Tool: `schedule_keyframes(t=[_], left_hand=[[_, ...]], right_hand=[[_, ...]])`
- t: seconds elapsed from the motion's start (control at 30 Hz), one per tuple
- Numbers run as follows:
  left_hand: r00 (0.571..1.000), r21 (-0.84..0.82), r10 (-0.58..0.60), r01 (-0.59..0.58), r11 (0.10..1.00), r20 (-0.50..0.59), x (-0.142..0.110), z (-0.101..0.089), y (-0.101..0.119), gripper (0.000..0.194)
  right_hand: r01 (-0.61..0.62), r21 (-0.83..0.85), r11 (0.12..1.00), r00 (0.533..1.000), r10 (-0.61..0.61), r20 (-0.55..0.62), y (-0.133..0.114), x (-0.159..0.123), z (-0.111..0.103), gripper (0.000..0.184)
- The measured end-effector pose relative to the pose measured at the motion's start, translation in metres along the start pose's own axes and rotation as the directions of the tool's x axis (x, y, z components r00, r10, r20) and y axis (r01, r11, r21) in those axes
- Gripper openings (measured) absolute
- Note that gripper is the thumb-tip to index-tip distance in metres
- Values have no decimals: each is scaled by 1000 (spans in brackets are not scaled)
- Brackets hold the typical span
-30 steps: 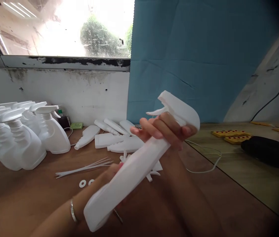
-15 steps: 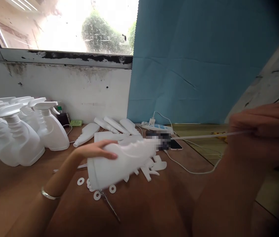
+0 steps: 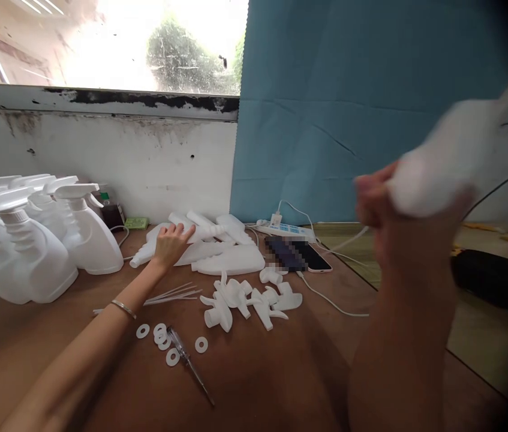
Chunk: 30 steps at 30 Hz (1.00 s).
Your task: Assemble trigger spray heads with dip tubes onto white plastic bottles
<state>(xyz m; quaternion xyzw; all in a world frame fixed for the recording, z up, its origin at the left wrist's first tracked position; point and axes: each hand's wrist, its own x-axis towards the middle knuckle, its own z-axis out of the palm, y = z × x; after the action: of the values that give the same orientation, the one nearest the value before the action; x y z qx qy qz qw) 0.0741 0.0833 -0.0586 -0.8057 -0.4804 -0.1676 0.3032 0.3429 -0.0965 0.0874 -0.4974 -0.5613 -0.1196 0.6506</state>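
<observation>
Head view: the left hand (image 3: 170, 243) is stretched forward over the brown table (image 3: 280, 384), fingers loosely spread and resting on the pile of empty white bottles (image 3: 218, 255) lying flat near the wall; nothing is clamped yet. The right hand (image 3: 382, 201) is raised at the right, fingers closed around a blurred white spray head (image 3: 447, 159). A thin tube (image 3: 348, 242) is seen trailing below that hand, blurred. Loose trigger heads (image 3: 249, 297) lie just in front of the flat bottles. White washers (image 3: 161, 336) and a screwdriver (image 3: 188, 363) lie nearer the camera. Finished spray bottles (image 3: 38, 240) are stood upright at the left. A power strip (image 3: 287, 231) and phone (image 3: 298, 253) lie by the blue sheet (image 3: 348, 108).
</observation>
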Motion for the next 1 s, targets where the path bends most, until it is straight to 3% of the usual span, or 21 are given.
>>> schedule_keyframes(t=[0.07, 0.17, 0.27, 0.37, 0.4, 0.43, 0.5, 0.53, 0.57, 0.6, 0.67, 0.73, 0.83, 0.93, 1.0], left_hand=[[1000, 21, 31, -31, 999, 6, 0, 12, 3, 44], [999, -11, 20, -20, 1000, 28, -4, 23, 3, 46], [1000, -115, -3, 6, 993, 29, -9, 22, 5, 50], [991, -380, -135, 129, 916, 11, -14, 4, 11, 57], [979, -523, -199, 189, 831, 38, -17, -5, 13, 57], [963, -679, -249, 248, 691, 98, -20, -16, 16, 57], [929, -905, -199, 354, 235, 312, -31, -40, 22, 55], [907, -913, -116, 409, 2, 406, -38, -52, 24, 55], [880, -870, -39, 461, -175, 474, -46, -63, 25, 53], [847, -809, 7, 510, -291, 531, -54, -72, 25, 48], [786, -711, 33, 576, -403, 618, -70, -85, 24, 36], [724, -645, -10, 608, -464, 690, -83, -89, 21, 30], [655, -563, -59, 595, -573, 753, -98, -83, 14, 29], [666, -526, -23, 566, -635, 745, -115, -69, 11, 28], [643, -506, -8, 595, -625, 766, -127, -62, 10, 35]], right_hand=[[10, -65, 998, 977, 4, 213, -2, -5, 11, 26], [54, -288, 956, 851, 107, 515, -1, -10, 23, 26], [179, -345, 921, 754, 97, 650, 5, -12, 39, 22], [231, -398, 888, 690, 139, 710, 11, -19, 61, 16], [247, -411, 877, 669, 152, 728, 10, -24, 69, 14], [268, -406, 874, 641, 153, 753, 8, -30, 77, 12], [304, -315, 899, 544, 108, 832, 0, -48, 92, 12], [312, -244, 918, 478, 70, 875, -6, -58, 97, 12], [313, -154, 937, 396, 18, 918, -13, -69, 102, 11], [309, -81, 948, 329, -27, 944, -20, -78, 105, 11], [279, 6, 960, 247, -78, 966, -33, -93, 108, 12], [216, 41, 976, 246, -95, 965, -42, -100, 109, 13], [74, 29, 997, 312, -51, 949, -46, -106, 113, 14], [6, 16, 1000, 367, -17, 930, -39, -121, 125, 13], [76, 35, 997, 414, -63, 908, -32, -138, 137, 12]])
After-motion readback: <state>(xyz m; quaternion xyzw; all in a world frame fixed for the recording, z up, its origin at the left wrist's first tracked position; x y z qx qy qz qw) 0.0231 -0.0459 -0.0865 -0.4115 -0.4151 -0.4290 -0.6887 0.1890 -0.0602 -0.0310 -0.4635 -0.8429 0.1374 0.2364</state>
